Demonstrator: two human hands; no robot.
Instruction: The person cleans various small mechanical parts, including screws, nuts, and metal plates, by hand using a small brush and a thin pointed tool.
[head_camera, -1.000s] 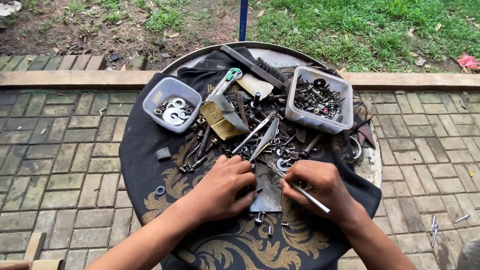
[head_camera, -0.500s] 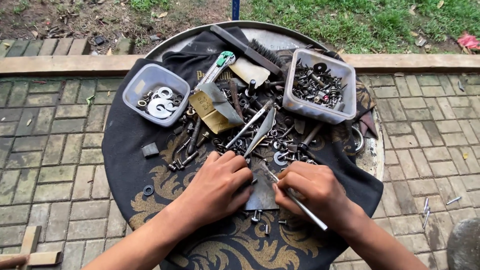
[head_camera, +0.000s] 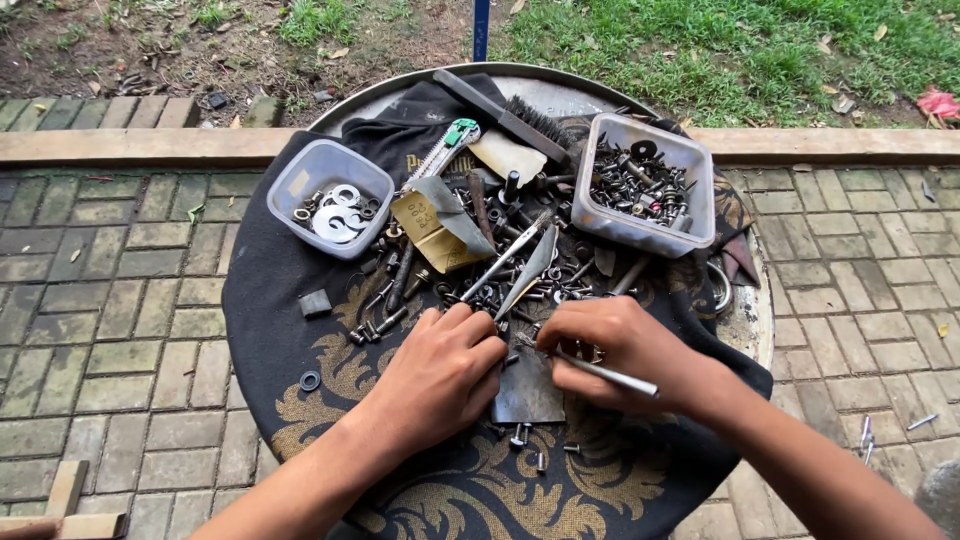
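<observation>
Hardware lies heaped across a round desk (head_camera: 745, 320) draped in a black cloth with gold scrollwork (head_camera: 300, 350), and both hands work at the near edge of the pile. The right hand (head_camera: 625, 350) is closed around a thin metal rod (head_camera: 608, 372), which runs out of the fist toward 4 o'clock; its fingertips press down at the top of a flat dark metal plate (head_camera: 528, 385) lying at the middle of the cloth. The left hand (head_camera: 440, 375) sits just beside it at 9 o'clock, fingers curled into the small parts at the plate's left edge; whether it actually pinches a piece I cannot tell, since the knuckles hide the fingertips.

A few loose bolts (head_camera: 520, 435) lie at 6 o'clock of the plate. At 11 o'clock of the hands stands a clear tub of washers (head_camera: 330, 195), and at 1 o'clock a second clear tub of dark nuts and screws (head_camera: 645, 185). Between the tubs lie a brass-coloured padlock (head_camera: 430, 235), a green-ended utility knife (head_camera: 445, 150) and a wire brush (head_camera: 510, 118).

Picking well here seems to call for fingertip work, not a sweep: lifting one piece at a time, keeping the rod low and steady so it does not scatter the bolts, and holding the plate flat so nothing rolls off the cloth.
</observation>
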